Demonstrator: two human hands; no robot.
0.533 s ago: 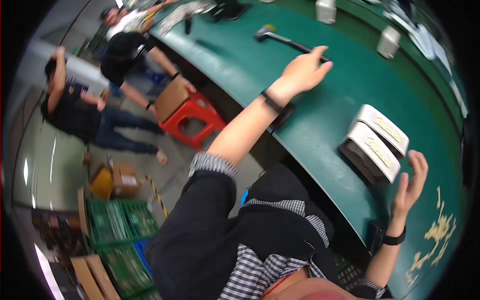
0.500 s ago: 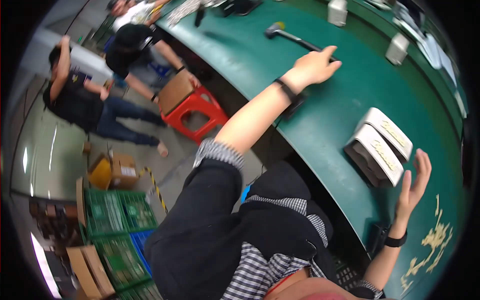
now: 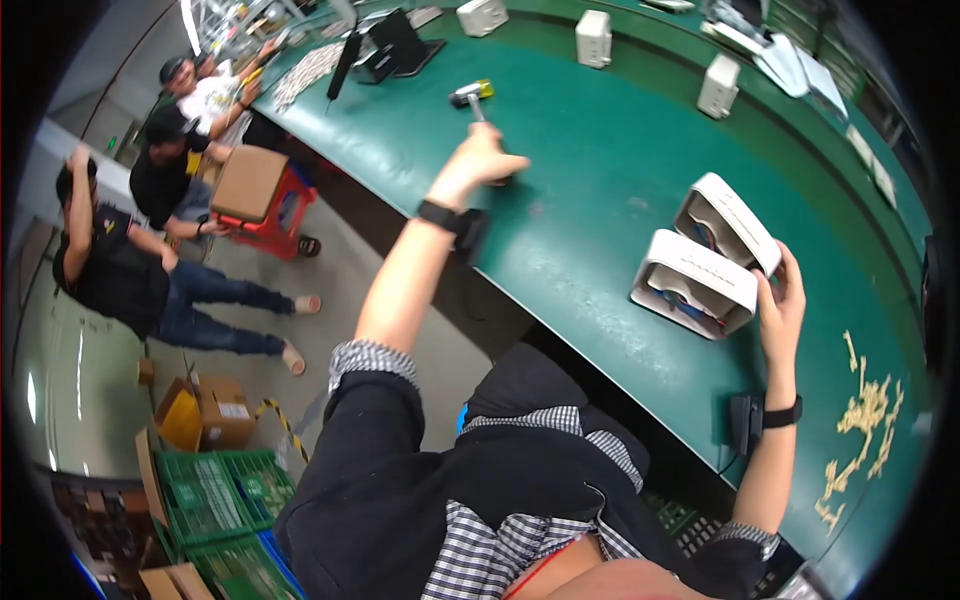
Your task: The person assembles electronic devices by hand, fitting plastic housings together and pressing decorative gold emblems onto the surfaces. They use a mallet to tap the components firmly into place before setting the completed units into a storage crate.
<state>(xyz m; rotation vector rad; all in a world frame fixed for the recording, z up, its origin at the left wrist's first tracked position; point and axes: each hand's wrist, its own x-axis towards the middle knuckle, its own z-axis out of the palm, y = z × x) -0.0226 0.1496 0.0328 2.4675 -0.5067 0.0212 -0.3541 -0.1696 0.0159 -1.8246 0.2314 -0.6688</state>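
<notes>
My left hand is closed round the handle of a mallet with a black and yellow head, low over the green table; the thumb side points right. At the right, my right hand grips the right ends of two white hollow plastic casings, fingers at the far casing and thumb by the near casing. Both casings stand side by side with open sides toward me, and coloured wires or parts show inside. Where exactly the fingertips press is partly hidden.
Cream plastic scraps lie right of my forearm. White blocks line the far side of the green table. A black stand is at the far left. Co-workers, a red stool and green crates are beyond the table's left edge.
My left hand has drawn the mallet left. My right hand, open beside the casings before, now grips their ends; the casings have turned so their open sides show.
</notes>
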